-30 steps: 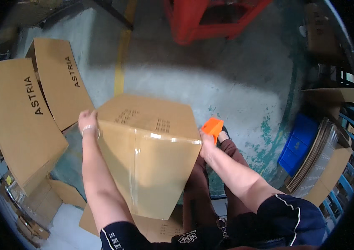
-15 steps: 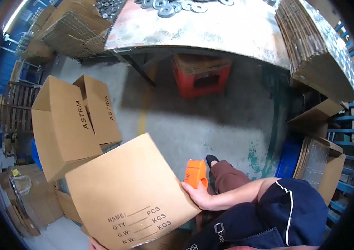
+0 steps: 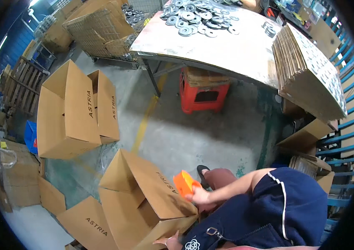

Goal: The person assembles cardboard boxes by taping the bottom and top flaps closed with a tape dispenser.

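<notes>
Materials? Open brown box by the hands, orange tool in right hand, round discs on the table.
Open brown box: corrugated cardboard, matte, folded flaps. Orange tool in the right hand: probably plastic, saturated smooth colour. Round grey discs: likely metal, dull sheen, ring-shaped.

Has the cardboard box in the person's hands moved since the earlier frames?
Yes. The cardboard box has been turned over: its open flaps now face up, and it sits low by the flat cardboard sheet on the floor. The right hand holds an orange tape dispenser.
</notes>
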Action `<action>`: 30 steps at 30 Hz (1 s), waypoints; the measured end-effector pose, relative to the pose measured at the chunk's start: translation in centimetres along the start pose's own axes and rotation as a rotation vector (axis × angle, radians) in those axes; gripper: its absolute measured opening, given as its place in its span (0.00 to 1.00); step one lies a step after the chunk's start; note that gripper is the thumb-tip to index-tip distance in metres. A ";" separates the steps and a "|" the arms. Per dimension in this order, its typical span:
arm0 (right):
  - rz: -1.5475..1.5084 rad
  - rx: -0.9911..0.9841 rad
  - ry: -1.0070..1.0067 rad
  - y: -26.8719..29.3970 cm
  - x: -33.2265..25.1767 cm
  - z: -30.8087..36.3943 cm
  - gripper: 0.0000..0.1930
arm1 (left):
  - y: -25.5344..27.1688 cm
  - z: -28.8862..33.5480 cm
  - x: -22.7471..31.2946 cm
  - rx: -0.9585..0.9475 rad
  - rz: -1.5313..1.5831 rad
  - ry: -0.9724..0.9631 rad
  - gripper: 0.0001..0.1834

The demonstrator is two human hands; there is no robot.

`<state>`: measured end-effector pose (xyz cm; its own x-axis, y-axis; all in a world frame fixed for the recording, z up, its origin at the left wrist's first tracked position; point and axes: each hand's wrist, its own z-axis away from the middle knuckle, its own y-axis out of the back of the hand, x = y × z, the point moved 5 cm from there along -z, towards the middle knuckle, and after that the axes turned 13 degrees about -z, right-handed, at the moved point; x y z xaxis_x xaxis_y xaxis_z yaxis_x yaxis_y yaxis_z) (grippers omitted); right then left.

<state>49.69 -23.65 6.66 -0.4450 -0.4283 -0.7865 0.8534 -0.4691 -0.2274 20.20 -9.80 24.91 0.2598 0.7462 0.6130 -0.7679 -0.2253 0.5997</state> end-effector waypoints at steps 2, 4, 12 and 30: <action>0.124 -0.138 0.174 2.9 -5.3 -2.8 0.17 | -0.6 0.1 -2.8 0.022 0.106 0.095 0.40; 0.403 -0.027 0.411 9.6 -7.5 -7.5 0.15 | -2.5 0.7 -4.8 0.023 0.203 0.177 0.40; 1.224 0.515 0.662 25.7 -39.1 -22.0 0.22 | -11.4 2.1 -12.6 0.223 0.512 0.549 0.37; -1.222 0.753 -0.039 44.7 -7.4 -33.9 0.24 | -3.8 -8.6 -23.3 -0.012 0.284 0.715 0.23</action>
<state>100.32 -15.27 -17.13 -0.7984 0.5195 -0.3045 -0.4013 -0.8360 -0.3741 12.02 -20.99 3.94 -0.3868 0.8853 0.2580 -0.7559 -0.4647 0.4612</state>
